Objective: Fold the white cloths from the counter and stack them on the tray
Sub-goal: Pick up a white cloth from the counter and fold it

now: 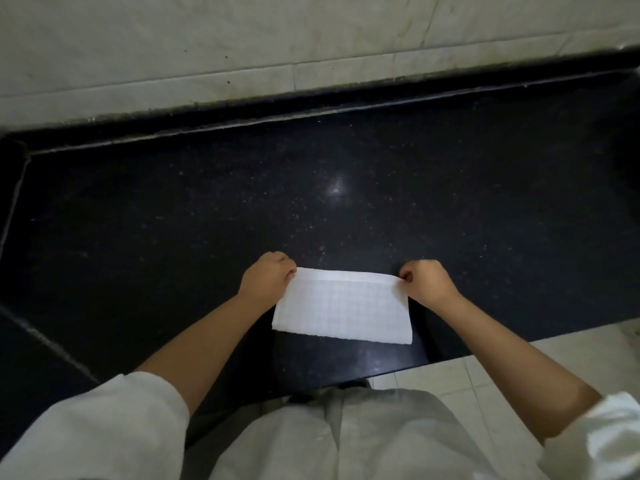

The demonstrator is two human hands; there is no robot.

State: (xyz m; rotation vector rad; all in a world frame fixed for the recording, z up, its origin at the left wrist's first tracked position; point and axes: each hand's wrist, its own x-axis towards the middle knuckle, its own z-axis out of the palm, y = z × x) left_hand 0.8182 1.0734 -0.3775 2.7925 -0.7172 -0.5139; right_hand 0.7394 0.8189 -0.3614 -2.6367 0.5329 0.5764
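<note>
As the white cloth point(341, 304) needs aligned edges, the left hand point(268, 274) and right hand point(426, 279) pinch its far corners on the counter point(173, 209)

Black speckled counter point(207, 202); pale tiled wall point(207, 39), floor point(571, 351).

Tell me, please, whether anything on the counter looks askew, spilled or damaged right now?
Nothing stands out. The white cloth lies flat on the black counter, its far corners pinched by the left hand and right hand. No tray is in view.
</note>
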